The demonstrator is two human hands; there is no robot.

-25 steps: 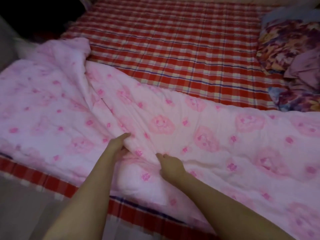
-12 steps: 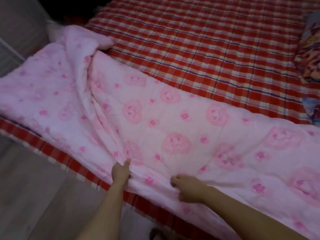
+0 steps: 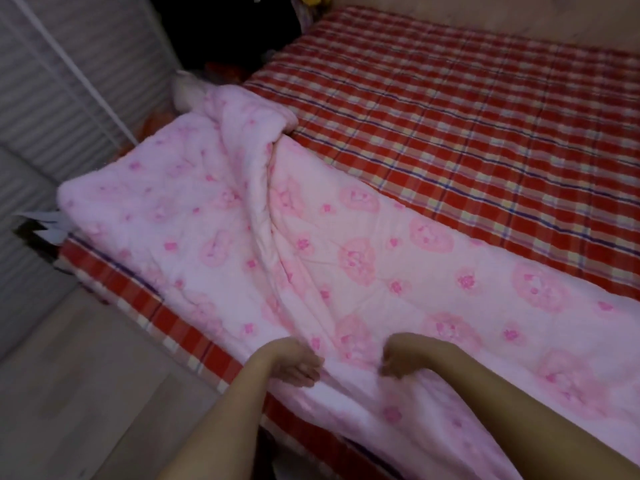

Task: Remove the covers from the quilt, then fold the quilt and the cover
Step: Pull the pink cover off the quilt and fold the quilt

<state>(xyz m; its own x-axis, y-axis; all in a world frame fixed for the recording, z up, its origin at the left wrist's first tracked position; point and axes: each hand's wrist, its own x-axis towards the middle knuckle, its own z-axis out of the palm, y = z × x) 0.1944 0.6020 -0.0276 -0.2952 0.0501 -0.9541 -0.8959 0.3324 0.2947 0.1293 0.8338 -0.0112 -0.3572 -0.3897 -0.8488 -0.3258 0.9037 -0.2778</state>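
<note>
A pink quilt [image 3: 363, 265] with darker pink flower prints lies along the near side of the bed, with a deep fold running from its far left corner toward me. Both hands are at its near edge. My left hand [image 3: 294, 362] grips the quilt edge where the fold ends. About a hand's width to the right, my right hand [image 3: 405, 355] has its fingers curled round a pinch of the fabric. The quilt's near edge hangs over the bed side.
The bed carries a red, white and blue plaid mattress pad [image 3: 467, 116], bare behind the quilt. A pale wood floor [image 3: 86, 393] lies at the lower left. A ribbed grey wardrobe front [image 3: 52, 98] stands on the left. Dark clutter [image 3: 225, 36] sits beyond the bed corner.
Both hands have slid with the quilt toward the near bed edge, and the view has swung left. The patterned pillow at the right has left the view.
</note>
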